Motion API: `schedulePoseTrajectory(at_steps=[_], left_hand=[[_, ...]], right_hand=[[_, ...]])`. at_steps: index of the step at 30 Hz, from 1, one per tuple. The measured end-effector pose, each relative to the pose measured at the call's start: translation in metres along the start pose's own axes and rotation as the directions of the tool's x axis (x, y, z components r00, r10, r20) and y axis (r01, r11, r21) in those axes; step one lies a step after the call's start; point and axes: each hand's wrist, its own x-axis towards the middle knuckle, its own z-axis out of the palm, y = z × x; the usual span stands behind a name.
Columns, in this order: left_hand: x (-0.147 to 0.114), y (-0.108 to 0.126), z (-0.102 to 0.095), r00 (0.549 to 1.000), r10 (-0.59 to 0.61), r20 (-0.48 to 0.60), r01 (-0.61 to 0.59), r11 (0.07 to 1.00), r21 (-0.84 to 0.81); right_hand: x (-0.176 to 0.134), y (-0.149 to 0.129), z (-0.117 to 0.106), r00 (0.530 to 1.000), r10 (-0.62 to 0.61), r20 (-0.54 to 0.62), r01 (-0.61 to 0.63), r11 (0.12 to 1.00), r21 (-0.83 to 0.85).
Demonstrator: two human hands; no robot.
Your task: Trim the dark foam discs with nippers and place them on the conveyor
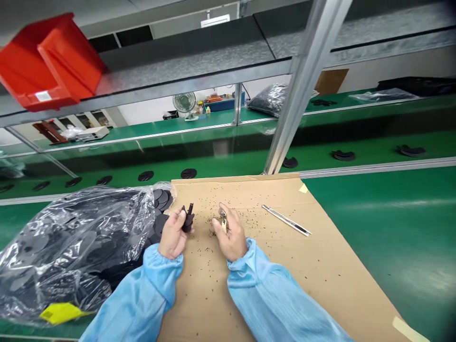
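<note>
The premises present as a factory workshop, set out as a production line. A metal rail [377, 168] borders the far edge of the green worktop [409, 223]; beyond that edge, small piles of black pieces [188, 173] lie spaced in a row along a green strip [228, 164]. A shelf [185, 61] on an aluminium post [302, 85] runs overhead, bearing a red parts bin [76, 57]. A bulging clear bag [81, 228] of dark flat pieces lies by the left edge of a cardboard sheet [285, 280], and protective blue sleeves [131, 299] are worn. Behind stands a second green bench [149, 124] with a fan [184, 101].
</note>
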Motion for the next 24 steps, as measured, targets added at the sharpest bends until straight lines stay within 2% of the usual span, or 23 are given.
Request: schedulePoseTrajectory(at_steps=[5,10,15,20,24], left_hand=[[0.0028,-0.0113,-0.0065,0.996,-0.058,0.068,0.064,0.994,-0.094],[0.0022,-0.0074,-0.0081,0.992,-0.102,0.070,0.111,0.984,-0.138],[-0.0001,-0.0043,-0.0074,0.985,-0.153,0.074,0.163,0.974,-0.159],[-0.0005,-0.0027,-0.0077,0.983,-0.163,0.084,0.175,0.971,-0.162],[0.0001,-0.0028,-0.0092,0.982,-0.160,0.096,0.173,0.974,-0.146]], right_hand=[[-0.0013,-0.0026,0.0008,0.982,-0.117,0.150,0.147,0.967,-0.210],[-0.0047,0.0038,0.0054,0.942,-0.153,0.299,0.243,0.925,-0.293],[-0.0050,0.0056,0.0047,0.937,-0.146,0.317,0.250,0.915,-0.316],[-0.0051,0.0037,0.0039,0.932,-0.154,0.329,0.262,0.912,-0.316],[-0.0044,0.0049,0.0023,0.916,-0.128,0.381,0.258,0.913,-0.315]])
